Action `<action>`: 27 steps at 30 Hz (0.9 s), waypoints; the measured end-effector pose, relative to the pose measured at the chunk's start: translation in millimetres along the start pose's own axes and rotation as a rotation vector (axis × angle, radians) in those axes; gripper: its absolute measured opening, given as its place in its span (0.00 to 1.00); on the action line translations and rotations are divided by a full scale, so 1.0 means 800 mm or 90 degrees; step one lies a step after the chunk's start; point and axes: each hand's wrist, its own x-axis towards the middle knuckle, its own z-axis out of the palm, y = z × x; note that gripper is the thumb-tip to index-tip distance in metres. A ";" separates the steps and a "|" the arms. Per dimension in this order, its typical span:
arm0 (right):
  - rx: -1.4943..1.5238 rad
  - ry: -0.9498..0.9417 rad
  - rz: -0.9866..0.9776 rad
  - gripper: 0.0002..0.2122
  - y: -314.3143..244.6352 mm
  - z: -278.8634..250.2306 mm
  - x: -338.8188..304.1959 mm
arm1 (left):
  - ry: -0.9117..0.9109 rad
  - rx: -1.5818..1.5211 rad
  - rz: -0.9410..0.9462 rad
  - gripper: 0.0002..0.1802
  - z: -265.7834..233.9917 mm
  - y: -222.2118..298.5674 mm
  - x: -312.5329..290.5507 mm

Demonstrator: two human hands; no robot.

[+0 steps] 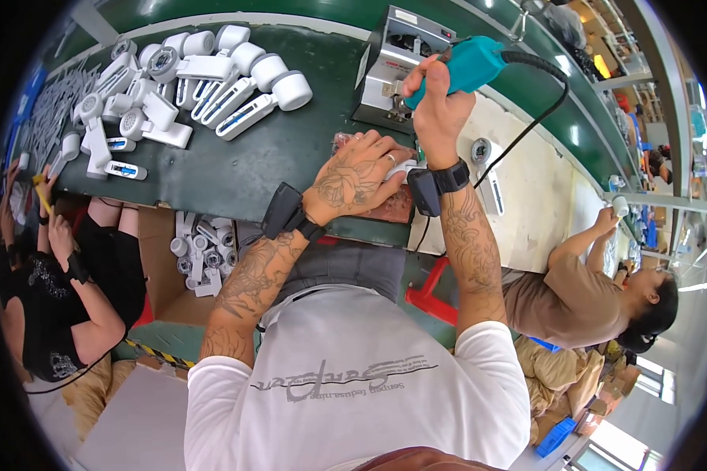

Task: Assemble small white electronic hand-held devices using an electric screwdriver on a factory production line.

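Observation:
My right hand (444,114) is closed around a teal electric screwdriver (478,64), whose black cable curves off to the right. The screwdriver's tip end points toward the front of a grey metal screw feeder (381,78); the fingers hide whether they touch. Palm down, my left hand (353,179) presses over a white plastic part (403,168), mostly covered by the fingers. Beneath it lies a reddish-brown block (393,209) at the table's near edge. Each wrist wears a black strapped device.
White handheld fan-like units (239,102) are piled on the green table (236,169) at left, beside thin grey strips (55,106). Another white unit (491,177) lies right. A carton of white parts (161,259) stands below. Co-workers sit left (55,298) and right (585,302).

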 end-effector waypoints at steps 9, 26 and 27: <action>0.079 0.079 0.116 0.21 -0.076 -0.033 -0.059 | 0.035 -0.016 0.002 0.20 0.002 -0.002 0.004; 0.078 0.054 0.163 0.28 -0.056 -0.057 -0.112 | 0.018 -0.014 -0.003 0.18 0.000 0.002 0.004; 0.088 0.053 0.159 0.27 -0.056 -0.057 -0.112 | 0.014 -0.007 -0.005 0.18 -0.001 0.004 0.004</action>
